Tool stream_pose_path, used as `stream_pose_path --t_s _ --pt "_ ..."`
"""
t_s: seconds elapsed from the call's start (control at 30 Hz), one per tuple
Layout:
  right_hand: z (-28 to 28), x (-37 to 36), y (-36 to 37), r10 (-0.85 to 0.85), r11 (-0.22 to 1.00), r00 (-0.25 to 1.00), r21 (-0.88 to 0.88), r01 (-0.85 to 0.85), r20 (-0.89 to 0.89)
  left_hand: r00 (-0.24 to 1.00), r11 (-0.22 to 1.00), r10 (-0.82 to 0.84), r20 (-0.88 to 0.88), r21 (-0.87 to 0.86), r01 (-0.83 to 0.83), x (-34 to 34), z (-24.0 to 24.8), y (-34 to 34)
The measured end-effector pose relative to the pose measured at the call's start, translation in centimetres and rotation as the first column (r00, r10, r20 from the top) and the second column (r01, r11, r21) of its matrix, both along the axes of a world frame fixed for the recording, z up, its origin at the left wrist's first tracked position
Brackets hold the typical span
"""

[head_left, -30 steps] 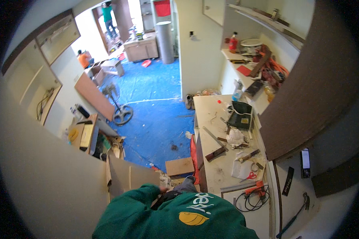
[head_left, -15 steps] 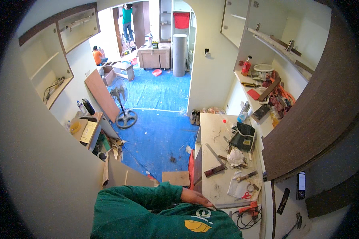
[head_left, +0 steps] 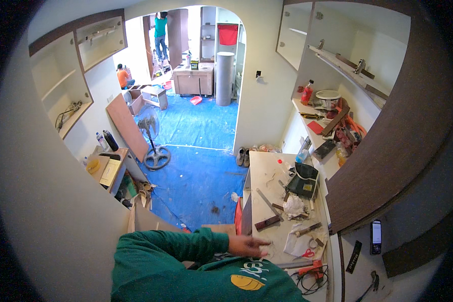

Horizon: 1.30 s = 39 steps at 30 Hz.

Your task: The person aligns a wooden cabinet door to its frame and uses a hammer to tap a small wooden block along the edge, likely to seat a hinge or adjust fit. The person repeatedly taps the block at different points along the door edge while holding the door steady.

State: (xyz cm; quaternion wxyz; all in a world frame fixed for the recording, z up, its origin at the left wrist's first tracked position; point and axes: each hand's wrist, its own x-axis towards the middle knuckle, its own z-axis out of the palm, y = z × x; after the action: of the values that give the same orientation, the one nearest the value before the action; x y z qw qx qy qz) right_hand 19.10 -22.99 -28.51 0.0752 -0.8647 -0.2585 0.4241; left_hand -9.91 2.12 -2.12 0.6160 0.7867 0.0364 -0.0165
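My left hand reaches across in front of my green shirt, over the near left edge of the light worktop. It looks empty, fingers stretched out to the right and a little blurred. My right hand is out of view. On the worktop close by lie a brown-handled try square, red-handled scissors and an orange corded tool with a black cord. Farther along are a tool with a wooden handle, a roll of tape, a crumpled white cloth and a black pouch.
A phone and a hammer lie on the right-hand surface. Shelves with a red bottle run above. Blue sheeting covers the floor, where a fan stands. Two people work in the far room.
My left hand has lifted from the front of my shirt, and its fingers have straightened out to the right. The whole view has shifted slightly.
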Motion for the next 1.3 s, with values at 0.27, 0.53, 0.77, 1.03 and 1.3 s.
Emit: stream_pose_path --t_s 0.27,0.53,0.77,1.03,1.3 --pt "0.1 0.2 -0.3 -0.005 1.000 1.000 -0.026 0.005 0.007 0.960 0.906 0.272 -0.070 0.354 -0.231 0.8 2.7 3.0" --pt "-0.2 0.1 -2.0 -0.018 0.999 1.000 -0.048 0.018 0.008 0.900 0.829 -0.361 -0.244 -0.526 0.190 0.2 -0.7 0.3" --pt "-0.9 -0.6 -4.7 -0.053 0.996 0.999 -0.070 0.053 0.007 0.899 0.849 0.317 -0.302 -0.331 -0.411 2.6 5.5 5.5" --pt "-4.5 -1.5 -14.5 -0.131 0.976 0.991 -0.171 0.135 0.032 0.943 0.985 -0.174 -0.284 -0.057 0.164 0.4 1.0 0.4" --pt "-8.2 -3.3 -21.0 0.062 0.956 0.998 -0.289 -0.057 0.007 0.760 0.879 -0.334 0.558 -0.108 0.465 4.5 25.2 1.3"
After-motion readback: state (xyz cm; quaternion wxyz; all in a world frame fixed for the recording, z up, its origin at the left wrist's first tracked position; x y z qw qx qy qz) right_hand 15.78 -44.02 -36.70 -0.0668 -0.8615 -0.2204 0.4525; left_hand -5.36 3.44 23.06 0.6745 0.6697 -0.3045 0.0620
